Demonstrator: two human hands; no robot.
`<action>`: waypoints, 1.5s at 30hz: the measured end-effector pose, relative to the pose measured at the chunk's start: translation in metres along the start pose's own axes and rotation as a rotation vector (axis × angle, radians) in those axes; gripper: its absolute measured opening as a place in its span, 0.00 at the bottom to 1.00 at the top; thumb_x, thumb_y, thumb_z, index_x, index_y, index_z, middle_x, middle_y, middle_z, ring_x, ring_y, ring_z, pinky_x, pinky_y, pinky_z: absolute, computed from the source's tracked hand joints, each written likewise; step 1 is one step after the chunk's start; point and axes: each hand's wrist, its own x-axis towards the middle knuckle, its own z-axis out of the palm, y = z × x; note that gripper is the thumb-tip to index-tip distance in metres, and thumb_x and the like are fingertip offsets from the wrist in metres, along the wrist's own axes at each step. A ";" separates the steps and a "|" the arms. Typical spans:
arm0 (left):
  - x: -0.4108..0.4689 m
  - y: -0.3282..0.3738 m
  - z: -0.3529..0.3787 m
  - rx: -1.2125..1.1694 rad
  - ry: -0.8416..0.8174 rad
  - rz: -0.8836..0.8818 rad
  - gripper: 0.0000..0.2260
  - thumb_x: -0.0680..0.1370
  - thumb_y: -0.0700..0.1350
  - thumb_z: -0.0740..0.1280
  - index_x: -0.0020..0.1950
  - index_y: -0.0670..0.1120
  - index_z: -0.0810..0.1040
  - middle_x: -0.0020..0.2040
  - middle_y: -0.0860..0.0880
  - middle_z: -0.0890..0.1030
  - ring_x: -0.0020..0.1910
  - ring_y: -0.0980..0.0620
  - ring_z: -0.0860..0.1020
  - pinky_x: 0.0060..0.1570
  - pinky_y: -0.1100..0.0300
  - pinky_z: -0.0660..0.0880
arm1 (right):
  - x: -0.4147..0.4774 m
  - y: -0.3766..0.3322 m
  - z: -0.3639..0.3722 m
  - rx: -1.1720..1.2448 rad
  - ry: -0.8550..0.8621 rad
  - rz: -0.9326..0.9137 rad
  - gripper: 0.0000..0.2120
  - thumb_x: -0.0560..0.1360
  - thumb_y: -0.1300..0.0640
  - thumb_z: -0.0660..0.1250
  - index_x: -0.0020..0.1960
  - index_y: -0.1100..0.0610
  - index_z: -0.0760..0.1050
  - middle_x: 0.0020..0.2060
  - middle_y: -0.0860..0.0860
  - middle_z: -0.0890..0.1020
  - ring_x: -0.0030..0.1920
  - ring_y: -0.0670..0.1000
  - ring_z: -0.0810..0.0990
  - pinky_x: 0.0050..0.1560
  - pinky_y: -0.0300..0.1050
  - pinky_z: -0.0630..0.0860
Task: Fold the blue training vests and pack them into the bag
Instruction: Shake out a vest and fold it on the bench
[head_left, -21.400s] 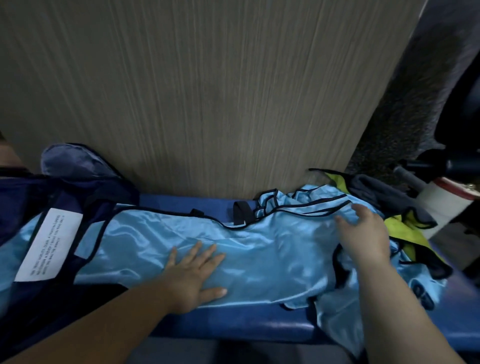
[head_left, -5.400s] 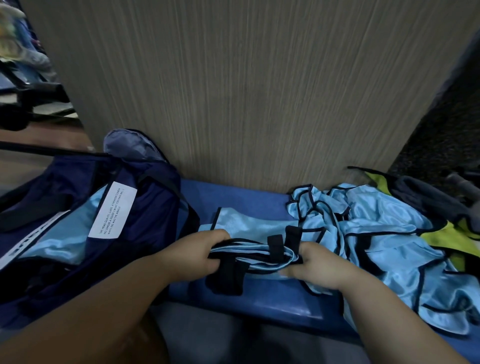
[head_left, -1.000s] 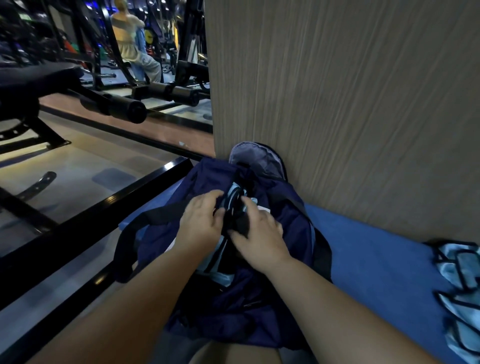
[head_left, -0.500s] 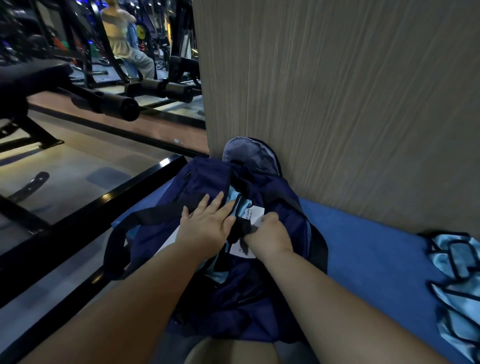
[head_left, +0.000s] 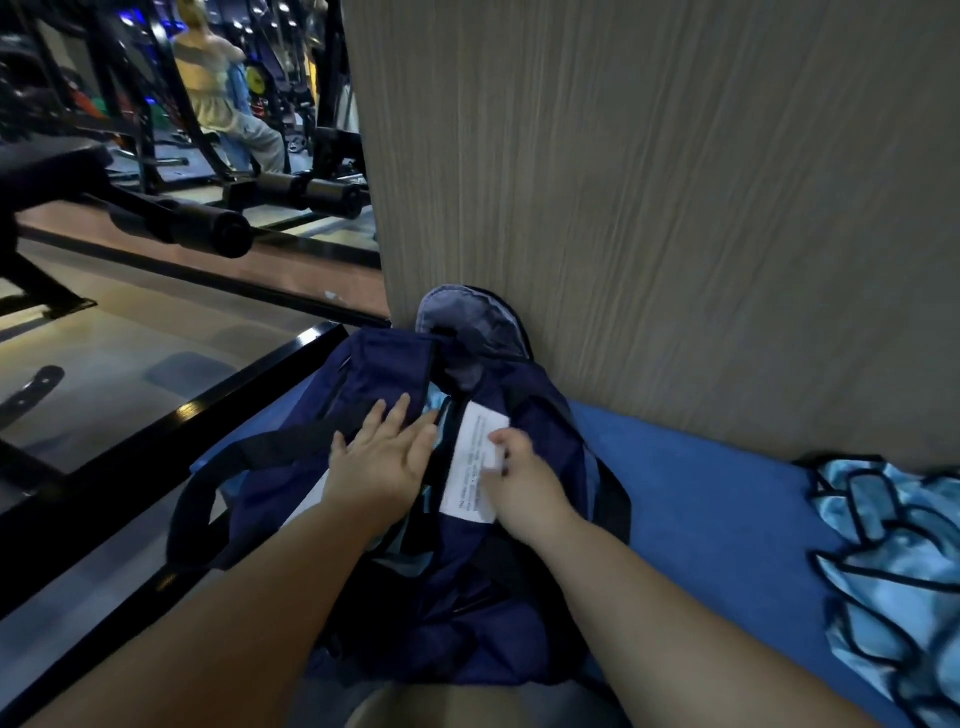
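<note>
blue bench (head_left: 701, 519): your left hand (head_left: 384, 462) lies flat, fingers spread, on the navy bag (head_left: 467, 613); right hand (head_left: 519, 486) curls at its white label (head_left: 467, 462), grip unclear. vests (head_left: 893, 545) at four o'clock.

This is a gym: black steel machine frames (head_left: 328, 104) stand across the floor, foam-padded rollers (head_left: 208, 231) jut from them, a person (head_left: 218, 88) sits at one station, and a blue padded bench (head_left: 701, 519) runs along the wood-grain wall (head_left: 649, 208).

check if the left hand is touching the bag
Touching. The head view shows the left hand lying flat, fingers straight, on the navy top of the bag, with no gap showing.
</note>
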 end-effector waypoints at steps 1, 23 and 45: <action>-0.002 0.001 -0.001 -0.024 0.023 -0.009 0.24 0.81 0.61 0.41 0.77 0.64 0.56 0.80 0.58 0.49 0.79 0.55 0.44 0.75 0.40 0.42 | -0.001 -0.001 0.000 -0.126 -0.056 -0.018 0.23 0.80 0.55 0.60 0.74 0.50 0.61 0.59 0.53 0.74 0.53 0.51 0.76 0.47 0.40 0.74; -0.084 0.237 0.141 0.094 -0.350 0.540 0.60 0.54 0.77 0.19 0.80 0.52 0.47 0.80 0.55 0.47 0.79 0.52 0.43 0.76 0.51 0.40 | -0.150 0.178 -0.243 -0.521 0.627 0.372 0.18 0.78 0.56 0.61 0.67 0.48 0.74 0.65 0.53 0.74 0.67 0.57 0.67 0.67 0.52 0.66; -0.108 0.321 0.178 -0.548 -0.312 0.472 0.36 0.70 0.72 0.49 0.72 0.55 0.67 0.70 0.55 0.71 0.70 0.53 0.68 0.70 0.54 0.64 | -0.201 0.188 -0.253 -0.574 0.498 0.157 0.11 0.79 0.45 0.62 0.55 0.44 0.81 0.55 0.46 0.78 0.60 0.51 0.72 0.63 0.48 0.67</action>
